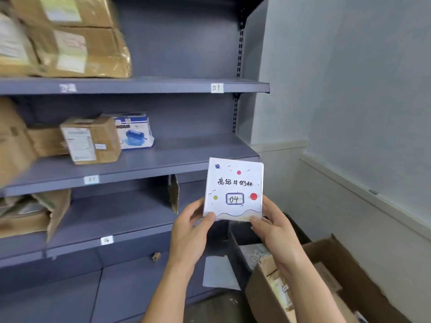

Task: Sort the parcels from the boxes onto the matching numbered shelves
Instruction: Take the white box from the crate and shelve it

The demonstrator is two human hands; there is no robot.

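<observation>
white parcel (234,190) marked 04, held upright before the shelving, up and left of the cardboard box (349,264); left hand (189,231) and right hand (275,229) each pinch a lower corner, thumbs on the printed face; good practice — match the number to a shelf label first; the blurred tag (106,240) on the lower shelf (116,220) seems to read 4 — confirm it, then set the parcel down well back from the edge.
</observation>
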